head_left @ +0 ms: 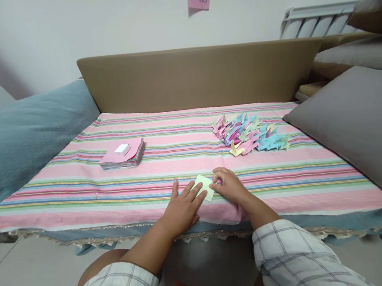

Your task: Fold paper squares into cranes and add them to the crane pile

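A small pale green piece of paper (202,183) lies on the striped cloth in front of me, turned so that a corner points away. My left hand (183,206) rests flat on its left part with the fingers spread. At its right edge, the thumb and index finger of my right hand (228,185) are pinched together on the paper, the other fingers curled. Whether the sheet is folded I cannot tell for sure. Farther back to the right sits a cluster of folded paper cranes (249,134) in pink, blue, purple, green and yellow.
On the left stands a stack of coloured paper (122,157) with a small white block (122,149) on top. Striped cloth (165,159) covers the sofa seat. Grey cushions (355,112) lean at the right, and a brown backrest (197,76) closes the far side.
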`<move>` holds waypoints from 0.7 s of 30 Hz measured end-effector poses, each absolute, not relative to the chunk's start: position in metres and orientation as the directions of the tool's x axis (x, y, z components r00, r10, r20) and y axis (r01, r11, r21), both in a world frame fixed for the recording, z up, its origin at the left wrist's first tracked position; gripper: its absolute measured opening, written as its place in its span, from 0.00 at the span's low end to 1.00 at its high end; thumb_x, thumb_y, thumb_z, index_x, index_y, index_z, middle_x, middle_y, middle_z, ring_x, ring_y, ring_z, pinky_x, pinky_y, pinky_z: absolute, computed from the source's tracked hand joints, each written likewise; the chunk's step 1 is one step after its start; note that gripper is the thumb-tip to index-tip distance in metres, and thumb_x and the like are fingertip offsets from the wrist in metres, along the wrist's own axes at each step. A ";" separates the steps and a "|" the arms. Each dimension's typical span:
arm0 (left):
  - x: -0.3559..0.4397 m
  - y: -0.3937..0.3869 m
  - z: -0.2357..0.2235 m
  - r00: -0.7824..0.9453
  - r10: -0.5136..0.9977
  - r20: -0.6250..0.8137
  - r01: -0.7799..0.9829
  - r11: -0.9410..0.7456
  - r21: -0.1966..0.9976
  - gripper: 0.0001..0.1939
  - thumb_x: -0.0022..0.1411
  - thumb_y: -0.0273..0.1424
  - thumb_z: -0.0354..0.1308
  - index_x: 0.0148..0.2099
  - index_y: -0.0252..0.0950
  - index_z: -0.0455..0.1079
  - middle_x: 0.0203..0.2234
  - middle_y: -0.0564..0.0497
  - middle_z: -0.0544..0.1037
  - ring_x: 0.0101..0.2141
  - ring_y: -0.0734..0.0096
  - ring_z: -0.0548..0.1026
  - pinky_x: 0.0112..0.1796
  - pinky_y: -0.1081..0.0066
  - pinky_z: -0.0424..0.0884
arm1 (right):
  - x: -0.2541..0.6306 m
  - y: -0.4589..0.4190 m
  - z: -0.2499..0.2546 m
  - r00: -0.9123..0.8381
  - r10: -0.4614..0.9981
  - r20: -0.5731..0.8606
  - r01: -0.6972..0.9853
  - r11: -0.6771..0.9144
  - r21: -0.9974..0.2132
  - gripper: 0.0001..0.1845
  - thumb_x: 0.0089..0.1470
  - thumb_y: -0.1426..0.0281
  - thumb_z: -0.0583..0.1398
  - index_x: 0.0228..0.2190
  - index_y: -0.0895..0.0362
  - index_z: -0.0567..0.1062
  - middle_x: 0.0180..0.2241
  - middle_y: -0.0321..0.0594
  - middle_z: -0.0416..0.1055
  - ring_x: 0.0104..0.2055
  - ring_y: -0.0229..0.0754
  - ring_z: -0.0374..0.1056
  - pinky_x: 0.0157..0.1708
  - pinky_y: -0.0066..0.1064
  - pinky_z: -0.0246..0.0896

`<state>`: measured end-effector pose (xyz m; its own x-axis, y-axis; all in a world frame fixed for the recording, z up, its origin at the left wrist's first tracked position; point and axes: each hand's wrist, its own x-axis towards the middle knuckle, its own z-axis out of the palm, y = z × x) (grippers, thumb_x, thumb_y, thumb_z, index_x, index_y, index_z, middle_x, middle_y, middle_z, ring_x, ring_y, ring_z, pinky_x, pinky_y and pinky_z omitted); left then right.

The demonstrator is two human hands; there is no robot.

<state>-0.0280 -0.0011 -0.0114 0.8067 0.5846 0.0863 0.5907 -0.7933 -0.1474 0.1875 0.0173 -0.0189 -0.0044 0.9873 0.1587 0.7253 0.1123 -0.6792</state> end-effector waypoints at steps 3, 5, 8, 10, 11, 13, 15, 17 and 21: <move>-0.028 -0.001 -0.012 0.806 0.586 0.086 0.592 -0.793 -0.142 0.39 0.55 0.40 0.58 0.65 0.43 0.45 0.64 0.43 0.50 0.63 0.52 0.47 0.56 0.38 0.35 | 0.192 0.022 -0.020 -0.038 0.976 0.214 0.683 0.182 -0.708 0.03 0.42 0.71 0.60 0.24 0.55 0.69 0.41 0.41 0.70 0.48 0.45 0.63 0.50 0.40 0.54; -0.028 -0.001 -0.011 0.806 0.586 0.085 0.592 -0.795 -0.135 0.39 0.55 0.40 0.58 0.65 0.43 0.45 0.64 0.44 0.50 0.63 0.52 0.46 0.56 0.37 0.35 | 0.196 0.024 -0.020 -0.055 0.970 0.235 0.658 0.212 -0.723 0.03 0.42 0.74 0.58 0.23 0.55 0.68 0.38 0.39 0.70 0.46 0.44 0.64 0.49 0.38 0.55; -0.028 -0.001 -0.011 0.805 0.588 0.079 0.593 -0.797 -0.118 0.39 0.55 0.40 0.58 0.65 0.43 0.45 0.64 0.43 0.49 0.63 0.52 0.46 0.56 0.37 0.34 | 0.200 0.023 -0.019 0.021 0.979 0.202 0.630 0.144 -0.763 0.05 0.43 0.76 0.54 0.24 0.55 0.67 0.36 0.38 0.72 0.42 0.42 0.66 0.46 0.36 0.58; -0.028 -0.001 -0.011 0.804 0.590 0.074 0.594 -0.797 -0.106 0.40 0.55 0.40 0.58 0.65 0.43 0.45 0.64 0.43 0.49 0.63 0.52 0.46 0.56 0.36 0.34 | 0.201 0.021 -0.018 0.129 0.975 0.184 0.598 0.071 -0.798 0.07 0.45 0.76 0.52 0.26 0.54 0.67 0.35 0.37 0.72 0.40 0.41 0.67 0.44 0.36 0.60; -0.028 -0.001 -0.011 0.804 0.590 0.073 0.594 -0.797 -0.104 0.40 0.55 0.40 0.58 0.65 0.42 0.45 0.64 0.43 0.49 0.63 0.51 0.46 0.56 0.36 0.33 | 0.201 0.020 -0.018 0.176 0.966 0.191 0.578 0.056 -0.814 0.08 0.46 0.76 0.51 0.27 0.54 0.68 0.36 0.36 0.73 0.40 0.41 0.68 0.43 0.36 0.60; -0.028 -0.001 -0.011 0.804 0.590 0.074 0.594 -0.797 -0.108 0.40 0.54 0.39 0.59 0.65 0.42 0.45 0.64 0.43 0.50 0.63 0.51 0.46 0.56 0.36 0.34 | 0.197 0.016 -0.016 0.199 0.948 0.250 0.560 0.099 -0.822 0.08 0.49 0.74 0.51 0.30 0.54 0.69 0.37 0.37 0.73 0.41 0.41 0.68 0.43 0.35 0.61; -0.028 -0.002 -0.010 0.803 0.590 0.080 0.595 -0.796 -0.110 0.40 0.54 0.39 0.59 0.65 0.43 0.45 0.64 0.42 0.50 0.63 0.51 0.46 0.56 0.36 0.34 | 0.192 0.010 -0.014 0.106 0.934 0.341 0.582 0.219 -0.783 0.08 0.50 0.73 0.52 0.31 0.54 0.70 0.38 0.38 0.73 0.42 0.42 0.68 0.44 0.35 0.61; -0.028 -0.002 -0.010 0.802 0.591 0.087 0.598 -0.795 -0.104 0.40 0.54 0.39 0.59 0.65 0.43 0.45 0.64 0.42 0.51 0.63 0.52 0.46 0.56 0.36 0.34 | 0.185 0.006 -0.013 -0.044 0.915 0.401 0.607 0.343 -0.717 0.09 0.51 0.73 0.52 0.33 0.54 0.71 0.37 0.39 0.73 0.42 0.42 0.67 0.44 0.34 0.61; -0.028 -0.002 -0.008 0.801 0.592 0.085 0.598 -0.796 -0.095 0.40 0.54 0.38 0.59 0.65 0.44 0.45 0.63 0.43 0.52 0.63 0.52 0.47 0.56 0.36 0.34 | 0.177 0.003 -0.013 -0.174 0.917 0.358 0.637 0.382 -0.669 0.09 0.52 0.74 0.53 0.34 0.54 0.72 0.36 0.39 0.74 0.39 0.41 0.68 0.42 0.34 0.61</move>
<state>-0.0278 -0.0022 -0.0083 0.8015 0.5920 0.0850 0.5979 -0.7959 -0.0953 0.1772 0.0031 -0.0130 -0.1743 0.9174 0.3579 0.6374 0.3821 -0.6691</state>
